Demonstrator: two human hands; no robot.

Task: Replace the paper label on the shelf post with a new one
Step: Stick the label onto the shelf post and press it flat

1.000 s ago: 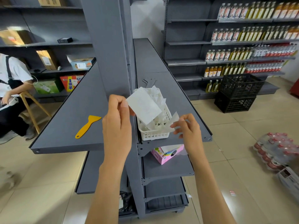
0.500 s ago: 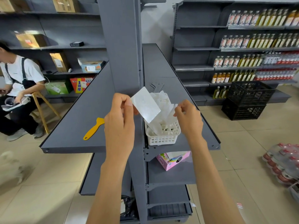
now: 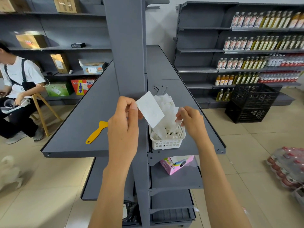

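My left hand (image 3: 123,124) pinches a white rectangular paper label (image 3: 150,109) by its left corner, holding it up in front of the grey shelf post (image 3: 125,46). My right hand (image 3: 191,120) pinches a thin, translucent strip of backing paper (image 3: 177,113) just right of the label. Both hands hover over a white plastic basket (image 3: 167,142) filled with crumpled white paper scraps, standing on the grey shelf (image 3: 194,99) right of the post. No label is visible on the post's face.
A yellow plastic scraper (image 3: 96,132) lies on the left shelf. A pink box (image 3: 176,163) sits one shelf lower. Black crates (image 3: 251,102) and shrink-wrapped bottles (image 3: 286,167) stand on the floor at right. A person (image 3: 18,89) sits at left; a white dog (image 3: 9,170) is nearby.
My right hand has risen from the basket's front edge up beside the label, carrying the strip of backing paper. The camera has tilted up slightly; the left hand still holds the label.
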